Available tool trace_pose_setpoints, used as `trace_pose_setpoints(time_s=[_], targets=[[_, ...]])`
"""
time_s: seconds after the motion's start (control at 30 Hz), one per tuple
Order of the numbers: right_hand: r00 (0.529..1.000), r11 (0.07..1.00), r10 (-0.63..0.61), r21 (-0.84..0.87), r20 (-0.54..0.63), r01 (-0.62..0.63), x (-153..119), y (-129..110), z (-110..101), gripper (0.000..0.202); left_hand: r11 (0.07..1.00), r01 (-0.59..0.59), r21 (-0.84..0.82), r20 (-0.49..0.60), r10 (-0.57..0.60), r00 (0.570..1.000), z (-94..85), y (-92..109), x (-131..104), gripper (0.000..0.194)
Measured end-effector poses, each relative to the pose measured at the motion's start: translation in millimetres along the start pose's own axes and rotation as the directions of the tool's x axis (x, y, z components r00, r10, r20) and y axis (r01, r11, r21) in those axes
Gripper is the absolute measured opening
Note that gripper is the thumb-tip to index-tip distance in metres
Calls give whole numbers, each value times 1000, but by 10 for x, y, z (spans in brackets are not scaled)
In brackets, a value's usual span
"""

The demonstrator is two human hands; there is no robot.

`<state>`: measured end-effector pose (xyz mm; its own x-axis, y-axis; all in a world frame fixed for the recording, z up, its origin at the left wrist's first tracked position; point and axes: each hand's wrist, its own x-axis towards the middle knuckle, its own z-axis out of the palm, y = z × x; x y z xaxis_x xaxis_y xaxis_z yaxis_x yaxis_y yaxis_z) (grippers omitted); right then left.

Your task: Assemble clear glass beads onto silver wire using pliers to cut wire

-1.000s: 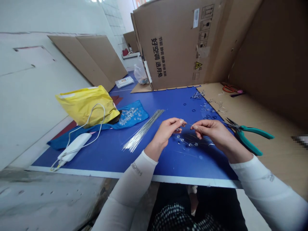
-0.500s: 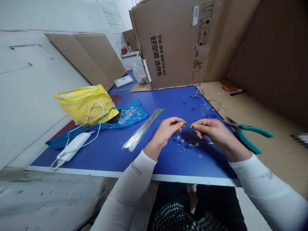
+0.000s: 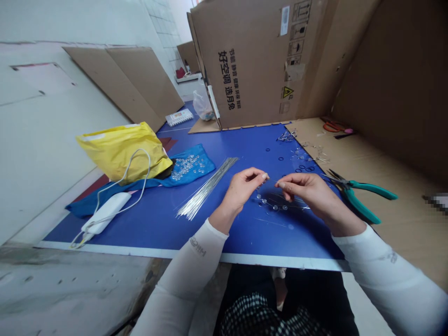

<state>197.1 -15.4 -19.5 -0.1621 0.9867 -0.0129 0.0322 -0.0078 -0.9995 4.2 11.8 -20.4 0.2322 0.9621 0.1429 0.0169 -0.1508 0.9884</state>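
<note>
My left hand (image 3: 245,189) pinches a thin wire (image 3: 272,180) between thumb and forefinger above the blue mat. Close to its right, my right hand (image 3: 310,193) has its thumb and forefinger closed on the same wire. Clear beads (image 3: 275,207) hang in a curved line just below both hands. Loose thin wires lie partly hidden under my right hand. To the left of my left hand a bundle of straight silvery wires (image 3: 208,189) rests on the mat. Pliers with green handles (image 3: 364,191) lie beside my right hand.
Clear beads (image 3: 189,167) sit on a blue cloth (image 3: 206,161) near a yellow bag (image 3: 126,149). A white power strip (image 3: 107,213) with a cable lies front left. Black rings (image 3: 302,168), wire pieces (image 3: 287,135) and orange scissors (image 3: 332,127) lie back right. A large cardboard box (image 3: 259,60) stands behind.
My hands have shifted very slightly, and the beads below them have moved a little up and left. Both pinches remain closed.
</note>
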Motion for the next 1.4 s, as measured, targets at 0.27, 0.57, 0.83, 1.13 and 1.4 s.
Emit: trace_pose_setpoints(time_s=[0.27,0.57,0.83,1.13,1.4], targets=[[991,999,-27,-14,129,29,-33,-28,1,41,996,-72,50,-7,73,997,4,24,-20,19],[989,991,-54,131,139,36,-37,-5,-12,30,993,-116,-11,98,116,988,40,95,-82,20],[986,966,23,251,166,-65,-33,20,22,28,997,-81,-7,152,81,985,66,65,-90,20],[977,954,38,282,210,-98,-24,59,9,23,998,-56,-21,216,59,975,75,19,-90,24],[966,937,61,318,251,-142,-18,50,20,21,999,-25,-27,255,31,966,72,33,-99,24]])
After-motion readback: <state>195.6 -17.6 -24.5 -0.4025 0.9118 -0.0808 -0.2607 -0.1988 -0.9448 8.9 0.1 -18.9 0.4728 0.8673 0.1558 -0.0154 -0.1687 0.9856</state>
